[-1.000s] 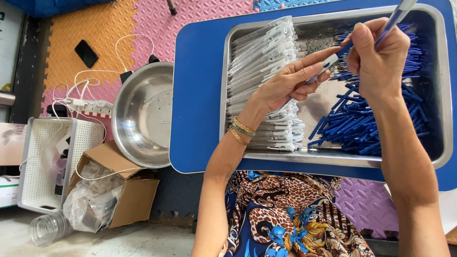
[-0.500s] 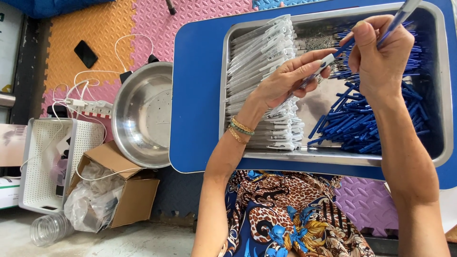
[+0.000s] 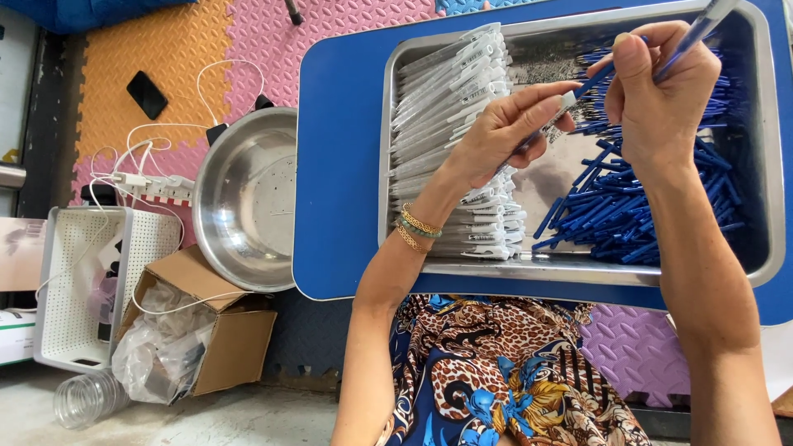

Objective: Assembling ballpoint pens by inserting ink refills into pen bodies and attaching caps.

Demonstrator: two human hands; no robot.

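Flanking tray [image 3: 396, 165]: perhaps perforated bowl [image 3: 248, 198].

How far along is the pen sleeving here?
Done: a row of filled clear sleeves stacked at the tray's left. In hand: left hand holds a sleeve, right hand feeds in a blue pen. Left: a large pile of loose blue pens.

Informal home workshop, floor-level piecework: foam puzzle mats [image 3: 157, 49], low blue counter [image 3: 339, 165] with steel tray [image 3: 578, 268] of blue pens [image 3: 628, 206] and clear sleeves [image 3: 450, 91], steel bowl [image 3: 248, 198], cardboard box [image 3: 223, 330], power strip [image 3: 153, 186].
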